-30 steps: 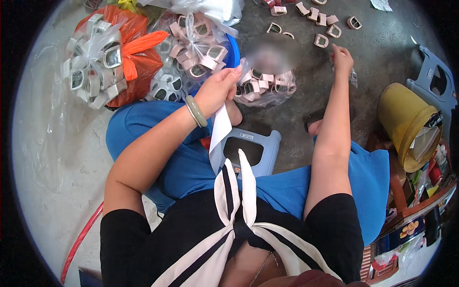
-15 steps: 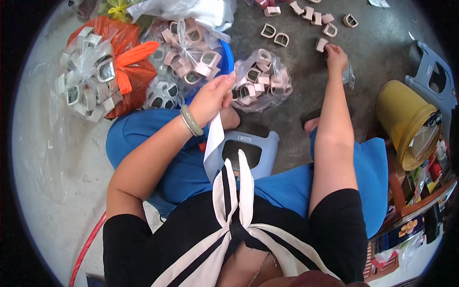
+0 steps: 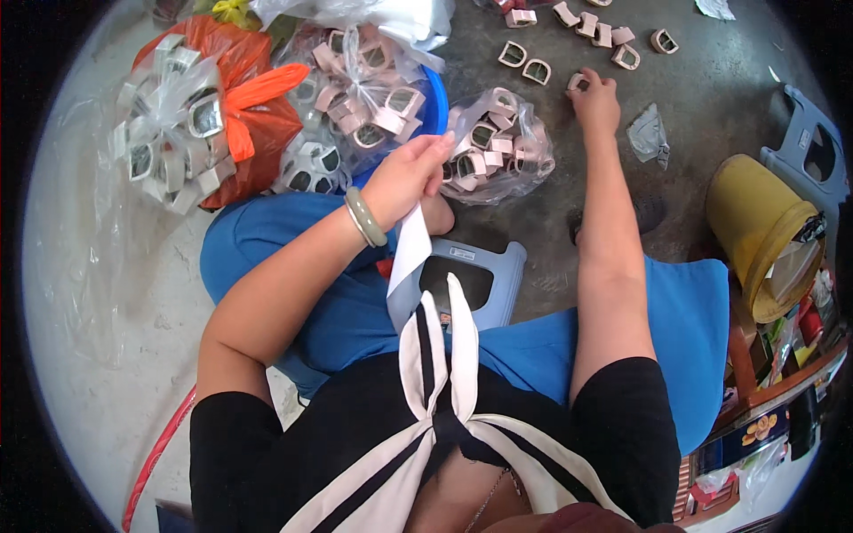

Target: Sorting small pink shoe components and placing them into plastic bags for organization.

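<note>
Now the right hand's (image 3: 593,105) grip is pinched round a pink loop (image 3: 578,83), up at one o'clock; the left hand's (image 3: 410,173) grip sits narrow, white strip (image 3: 411,246) hanging toward six, clear bag (image 3: 508,187) at its two o'clock.

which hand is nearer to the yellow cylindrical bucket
Right. The right hand is left of the yellow cylindrical bucket and farther forward, with a crumpled grey sheet between them. The left hand is much farther to the bucket's left.
</note>
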Motion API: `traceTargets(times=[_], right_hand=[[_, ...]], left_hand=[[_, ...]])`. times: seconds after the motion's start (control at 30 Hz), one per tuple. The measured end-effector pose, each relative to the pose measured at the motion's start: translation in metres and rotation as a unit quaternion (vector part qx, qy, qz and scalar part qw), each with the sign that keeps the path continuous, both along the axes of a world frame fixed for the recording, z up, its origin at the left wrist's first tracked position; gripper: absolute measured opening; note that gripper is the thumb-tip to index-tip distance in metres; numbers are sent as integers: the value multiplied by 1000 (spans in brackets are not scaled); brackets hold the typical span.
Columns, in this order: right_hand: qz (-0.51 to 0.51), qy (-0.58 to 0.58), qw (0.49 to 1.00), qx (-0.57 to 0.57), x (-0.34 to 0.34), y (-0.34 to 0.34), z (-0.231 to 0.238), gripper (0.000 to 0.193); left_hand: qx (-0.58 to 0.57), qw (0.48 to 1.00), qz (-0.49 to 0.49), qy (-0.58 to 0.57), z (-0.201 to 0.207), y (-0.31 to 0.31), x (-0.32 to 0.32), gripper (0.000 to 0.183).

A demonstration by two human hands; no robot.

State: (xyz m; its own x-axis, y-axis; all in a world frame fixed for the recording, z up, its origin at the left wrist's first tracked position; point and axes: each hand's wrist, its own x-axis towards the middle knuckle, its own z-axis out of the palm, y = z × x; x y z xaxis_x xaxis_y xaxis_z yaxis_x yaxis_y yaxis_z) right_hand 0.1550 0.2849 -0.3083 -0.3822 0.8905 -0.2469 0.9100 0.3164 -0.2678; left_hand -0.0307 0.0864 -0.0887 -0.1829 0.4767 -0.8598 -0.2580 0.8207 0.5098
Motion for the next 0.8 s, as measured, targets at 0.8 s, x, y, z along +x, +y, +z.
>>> traceTargets(times=[0.8], right_hand=[[190,73,978,51,-86,-28,17,36]], left_hand=[[70,986,144,-33,0,6,-2,30]])
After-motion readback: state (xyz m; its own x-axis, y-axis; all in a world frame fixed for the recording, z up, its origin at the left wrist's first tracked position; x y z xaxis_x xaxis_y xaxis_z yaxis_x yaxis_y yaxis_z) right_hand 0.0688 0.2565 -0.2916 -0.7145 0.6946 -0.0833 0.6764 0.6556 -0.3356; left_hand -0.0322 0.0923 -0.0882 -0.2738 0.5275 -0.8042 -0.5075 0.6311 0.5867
